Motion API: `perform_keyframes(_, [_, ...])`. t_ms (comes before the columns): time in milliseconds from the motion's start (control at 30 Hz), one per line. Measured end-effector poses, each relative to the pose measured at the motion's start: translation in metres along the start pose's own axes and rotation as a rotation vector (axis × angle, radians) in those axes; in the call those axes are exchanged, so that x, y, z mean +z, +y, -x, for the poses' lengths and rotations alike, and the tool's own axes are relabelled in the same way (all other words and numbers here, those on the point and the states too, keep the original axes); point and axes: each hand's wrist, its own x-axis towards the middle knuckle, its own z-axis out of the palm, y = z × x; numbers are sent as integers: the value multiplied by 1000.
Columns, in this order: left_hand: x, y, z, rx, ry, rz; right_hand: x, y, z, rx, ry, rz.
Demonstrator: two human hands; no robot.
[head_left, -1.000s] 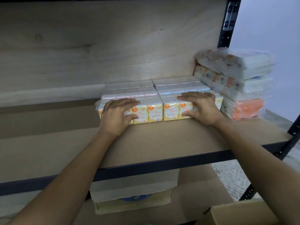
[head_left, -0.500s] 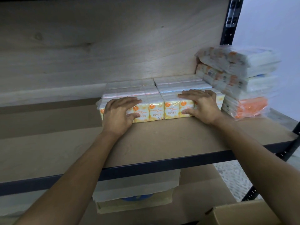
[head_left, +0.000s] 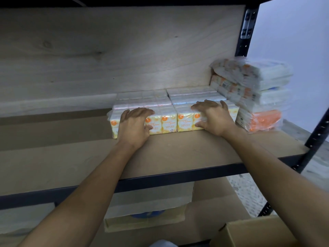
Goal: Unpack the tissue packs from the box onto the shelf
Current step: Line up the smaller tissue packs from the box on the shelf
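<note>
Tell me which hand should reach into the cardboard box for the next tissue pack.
Right, probably. The cardboard box sits at the lower right, below the right hand and its forearm. The left hand rests on the left yellow tissue pack and would have to cross the body.

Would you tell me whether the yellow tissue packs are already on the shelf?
Yes: the yellow tissue packs rest on the shelf.

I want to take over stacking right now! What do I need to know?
Left hand and right hand: both lie open over the front of the yellow tissue packs, pressing, not gripping.
Those packs sit on the shelf, beside the wrapped stack at its right end.
Done: these packs are placed.
Left: check the cardboard box, bottom right; its inside isn't visible.
</note>
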Motion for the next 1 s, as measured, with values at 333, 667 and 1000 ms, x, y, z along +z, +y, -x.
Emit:
perform_keyframes(333, [-14,15,16,-15,-40,52,-10,-15,37,22,46,-101])
perform_keyframes(667, [-38,76,71,32,-57,195,-32,-43,119,101,89,-210])
perform_keyframes(1000, [-36,175,128,109,-160,399,-42,-28,228,276,133,-227])
